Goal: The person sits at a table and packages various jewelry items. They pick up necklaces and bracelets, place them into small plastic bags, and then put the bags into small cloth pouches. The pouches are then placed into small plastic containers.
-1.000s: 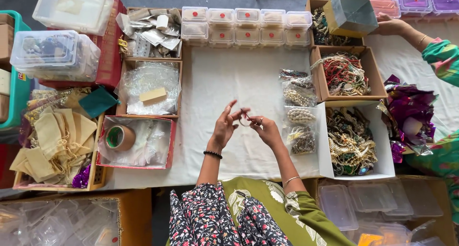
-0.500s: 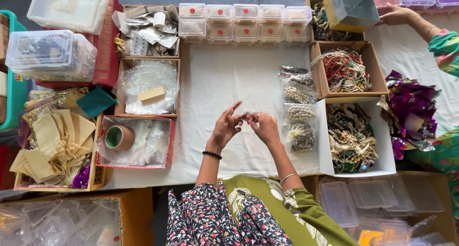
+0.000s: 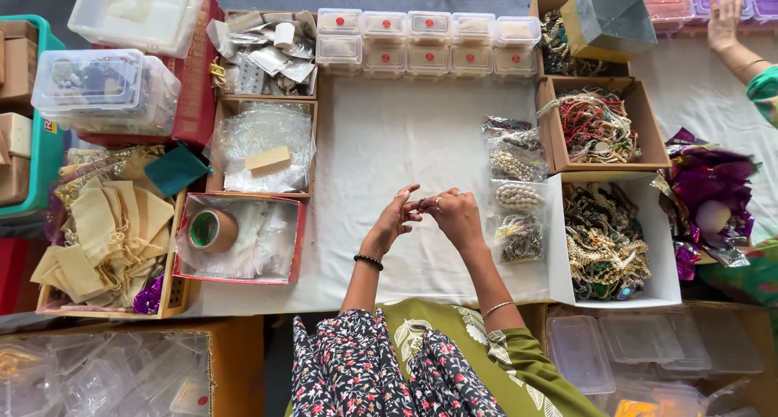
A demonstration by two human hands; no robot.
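Observation:
My left hand (image 3: 392,221) and my right hand (image 3: 455,214) meet above the white cloth (image 3: 381,141), fingertips pinched together on a small dark red piece of jewellery (image 3: 422,203). It is tiny and mostly hidden by my fingers. My left wrist wears a black bead bracelet, my right a thin bangle. Clear bags of pearl jewellery (image 3: 516,196) lie just right of my right hand.
Cardboard boxes of necklaces (image 3: 596,127) and a white box of jewellery (image 3: 606,243) sit at the right. Small lidded plastic boxes (image 3: 425,42) line the far edge. A tape roll (image 3: 212,230) and cloth pouches (image 3: 105,239) are left. Another person's hand (image 3: 724,18) reaches at top right.
My hands have closed together on the small piece, and my left fingers have curled in. The other person's hand has left the grey box and lifted toward the lidded boxes.

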